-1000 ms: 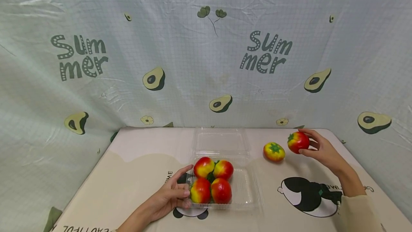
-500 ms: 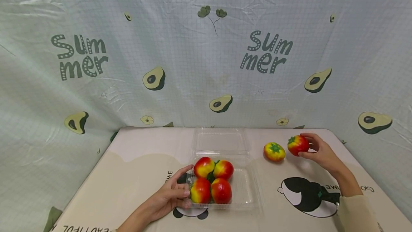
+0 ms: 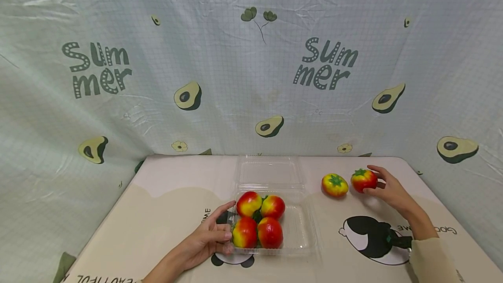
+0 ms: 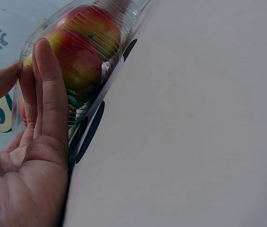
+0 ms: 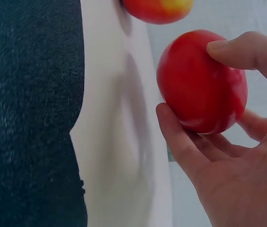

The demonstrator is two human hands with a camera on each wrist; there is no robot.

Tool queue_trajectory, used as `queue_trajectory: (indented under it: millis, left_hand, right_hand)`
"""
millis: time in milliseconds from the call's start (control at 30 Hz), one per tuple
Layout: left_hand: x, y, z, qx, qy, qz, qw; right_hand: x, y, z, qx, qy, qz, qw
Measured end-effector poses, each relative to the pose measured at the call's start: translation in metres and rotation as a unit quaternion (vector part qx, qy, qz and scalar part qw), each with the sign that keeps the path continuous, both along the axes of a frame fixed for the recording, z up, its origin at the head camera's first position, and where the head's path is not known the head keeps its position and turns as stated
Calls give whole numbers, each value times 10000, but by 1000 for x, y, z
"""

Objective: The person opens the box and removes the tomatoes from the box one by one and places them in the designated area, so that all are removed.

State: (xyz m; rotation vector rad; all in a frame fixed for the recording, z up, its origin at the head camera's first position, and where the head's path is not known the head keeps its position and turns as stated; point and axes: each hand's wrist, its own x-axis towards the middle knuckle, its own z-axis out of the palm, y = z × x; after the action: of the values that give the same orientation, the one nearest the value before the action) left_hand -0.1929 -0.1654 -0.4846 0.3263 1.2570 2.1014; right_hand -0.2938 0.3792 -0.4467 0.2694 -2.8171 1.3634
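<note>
My right hand (image 3: 391,190) holds a glossy red-and-yellow fruit (image 3: 363,181) with a green calyx between thumb and fingers, low over the table's right side. In the right wrist view the thumb presses one side of this red fruit (image 5: 202,82), with the fingers round the other. Whether it touches the table cannot be told. A similar fruit (image 3: 335,186) lies just left of it. An opened clear plastic clamshell box (image 3: 300,227) bears several such fruits in its left part. My left hand (image 3: 204,240) rests against the box's left side, its fingers (image 4: 53,97) mostly straight along the wall.
The box's transparent lid (image 3: 269,172) lies folded back behind it. The pale table (image 3: 173,213) carries printed animals and lettering, with a dark print (image 3: 369,237) below the right hand. A curtain (image 3: 235,64) with avocado prints hangs behind and at both sides.
My right hand has lowered the fruit toward the table, and the fruit has turned so that its green calyx faces more upward. The left hand and the box have stayed still.
</note>
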Motion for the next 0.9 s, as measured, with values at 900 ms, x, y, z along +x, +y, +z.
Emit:
queue_trajectory:
  millis: [900]
  left_hand:
    - [1,1,0,-25,5,40,10000]
  right_hand:
    - [-2,-1,-8,101,-205,-98,9997]
